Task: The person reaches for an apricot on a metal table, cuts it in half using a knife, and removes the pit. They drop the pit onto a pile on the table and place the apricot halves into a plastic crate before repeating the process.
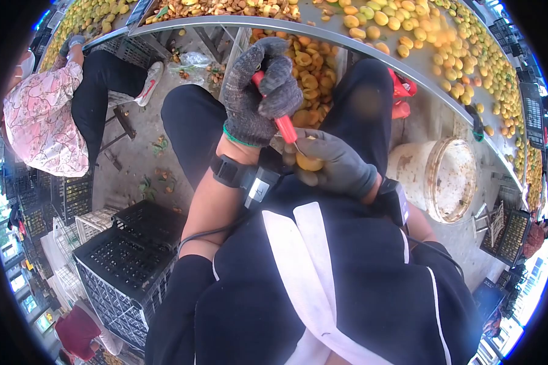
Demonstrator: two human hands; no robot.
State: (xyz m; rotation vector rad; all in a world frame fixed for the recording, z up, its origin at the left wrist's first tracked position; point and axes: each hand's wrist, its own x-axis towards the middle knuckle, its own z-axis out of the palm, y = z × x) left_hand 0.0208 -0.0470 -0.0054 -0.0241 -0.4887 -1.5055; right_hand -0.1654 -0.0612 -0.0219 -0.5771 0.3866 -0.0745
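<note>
My left hand (252, 100), in a grey knit glove with a green cuff, is closed around a red-handled tool (285, 129). The tool slants down to the right, and its thin metal tip meets a yellow-orange apricot (309, 163). Fingers of my right hand (341, 163), in a dark grey glove, wrap around that fruit in front of my lap; part of it is hidden by them. Beyond both hands, between my knees, lies a heap of apricot halves (315, 76).
A metal-edged table (329, 38) curves ahead, bearing whole apricots (402, 24) and a pile of cut pieces (225, 8). A stained white bucket (460, 179) stands right; black crates (128, 243) stand left. A person in a pink floral top (49, 118) sits at left.
</note>
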